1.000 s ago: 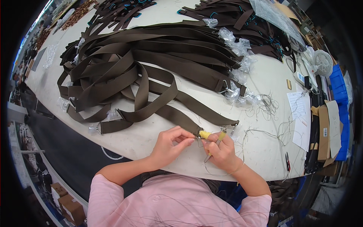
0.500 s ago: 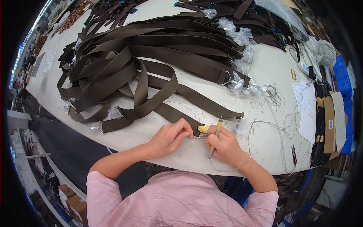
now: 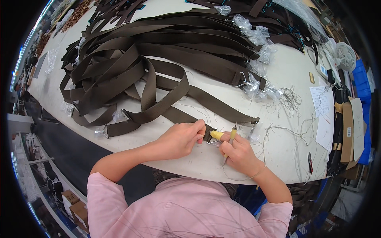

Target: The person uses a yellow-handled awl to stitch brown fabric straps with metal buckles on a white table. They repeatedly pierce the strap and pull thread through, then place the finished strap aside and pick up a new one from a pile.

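My left hand is closed in a pinch at the end of a dark olive strap with a metal buckle; what its fingertips hold is too small to make out. My right hand, with yellow wrapping on a finger, grips a slim yellow-and-grey pointed tool upright beside the buckle. Behind both hands lie a large looped pile of straps and plastic-wrapped fittings. Loose thread lies to the right of them.
The white table also bears more dark straps, papers and scissors. At the right are a white fan, cardboard and blue bins. A shelf with boxes stands lower left.
My left hand has moved up and right, its fingers closing higher at the strap end. My right hand and tool have shifted slightly right, the tool still in its grip.
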Available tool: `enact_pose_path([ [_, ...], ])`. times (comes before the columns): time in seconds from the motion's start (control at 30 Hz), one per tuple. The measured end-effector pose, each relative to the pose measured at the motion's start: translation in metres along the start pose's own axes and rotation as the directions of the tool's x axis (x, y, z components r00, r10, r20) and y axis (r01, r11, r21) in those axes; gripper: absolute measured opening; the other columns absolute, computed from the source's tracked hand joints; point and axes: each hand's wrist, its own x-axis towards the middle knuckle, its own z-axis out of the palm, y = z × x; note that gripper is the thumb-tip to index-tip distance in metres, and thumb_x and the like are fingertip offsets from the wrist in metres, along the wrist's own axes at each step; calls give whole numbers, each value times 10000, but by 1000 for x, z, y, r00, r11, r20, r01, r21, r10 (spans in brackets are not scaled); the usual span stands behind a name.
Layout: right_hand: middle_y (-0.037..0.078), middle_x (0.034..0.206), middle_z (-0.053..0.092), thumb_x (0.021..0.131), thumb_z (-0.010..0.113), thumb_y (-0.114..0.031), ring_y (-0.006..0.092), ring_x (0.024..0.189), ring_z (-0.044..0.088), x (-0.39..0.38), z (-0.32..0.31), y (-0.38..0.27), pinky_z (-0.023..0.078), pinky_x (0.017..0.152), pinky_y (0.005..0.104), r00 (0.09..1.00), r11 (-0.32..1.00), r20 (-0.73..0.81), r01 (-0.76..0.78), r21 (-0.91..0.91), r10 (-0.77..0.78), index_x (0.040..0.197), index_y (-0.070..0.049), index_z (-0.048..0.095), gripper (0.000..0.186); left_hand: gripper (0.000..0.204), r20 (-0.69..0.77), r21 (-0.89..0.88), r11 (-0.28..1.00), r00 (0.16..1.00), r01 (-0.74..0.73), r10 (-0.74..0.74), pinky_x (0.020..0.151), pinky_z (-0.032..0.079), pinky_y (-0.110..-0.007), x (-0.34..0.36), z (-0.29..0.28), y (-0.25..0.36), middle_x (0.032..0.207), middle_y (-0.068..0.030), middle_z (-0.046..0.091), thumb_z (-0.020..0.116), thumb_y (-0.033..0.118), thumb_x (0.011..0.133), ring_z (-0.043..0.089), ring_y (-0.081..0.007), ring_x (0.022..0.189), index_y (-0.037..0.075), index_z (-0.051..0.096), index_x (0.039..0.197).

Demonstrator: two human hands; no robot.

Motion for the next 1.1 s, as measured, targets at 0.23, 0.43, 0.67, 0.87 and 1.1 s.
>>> enact_pose_path([
  [0.23,137,1000,700,741,722,45,319,904,679,0,0,-3,546,728,389,1000,999,10,-23,30,23,818,-54,523,235,103,27,147,989,1000,2,-6,671,499,-463,1,-2,8,827,-159,682,550,-7,933,659,-399,771,36,473,985],
  [0.43,129,1032,696,833,761,-82,324,968,681,4,-5,-4,560,807,414,999,999,-28,-22,38,23,932,-57,593,198,251,-89,282,944,975,-169,202,754,516,-470,-6,-13,15,1051,-172,615,648,-5,861,652,-386,900,31,520,1074],
  [0.67,108,969,672,1047,539,-444,296,840,660,14,-33,9,546,794,441,910,998,-413,11,-64,-37,1051,-31,644,427,366,-107,-12,941,936,-339,336,788,556,-330,12,13,-15,1230,-96,541,775,60,853,649,-218,946,73,612,1181],
  [0.87,47,707,526,1114,314,-484,156,618,552,36,-47,-2,450,588,300,662,675,-425,-168,719,618,898,-23,622,594,116,-180,-84,927,920,-366,348,770,573,-333,17,15,-24,1041,-99,623,746,48,877,686,-222,900,-2,677,956],
  [1.1,9,610,545,1128,384,-353,69,489,494,39,-1,-8,336,472,210,678,436,29,-504,746,735,711,-52,558,544,85,-193,-237,919,942,-316,274,781,576,-332,17,5,-30,966,-108,677,695,17,893,712,-223,885,-13,670,969],
])
